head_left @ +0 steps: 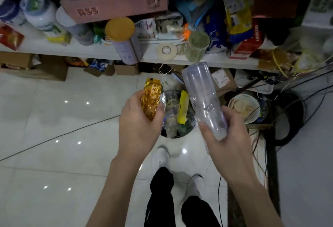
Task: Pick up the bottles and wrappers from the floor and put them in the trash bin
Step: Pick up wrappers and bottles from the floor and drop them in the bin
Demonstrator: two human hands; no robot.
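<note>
My left hand [138, 122] grips a crumpled gold and silver wrapper [152, 98], held just left of the trash bin. My right hand [225, 136] grips a clear empty plastic bottle [201, 93] near its neck end, its base tilted up and away from me. Both are held above the round trash bin [173, 133] on the floor between my hands. The bin holds clear plastic trash and a yellow wrapper [183, 106]. My arms partly hide the bin's rim.
A low white shelf [100, 52] crowded with jars, boxes and bags runs across the back. Cardboard boxes [54, 69] sit under it. A bowl [244, 106] and tangled cables [292, 104] lie at the right. My white shoes [162, 156] stand on glossy white tiles.
</note>
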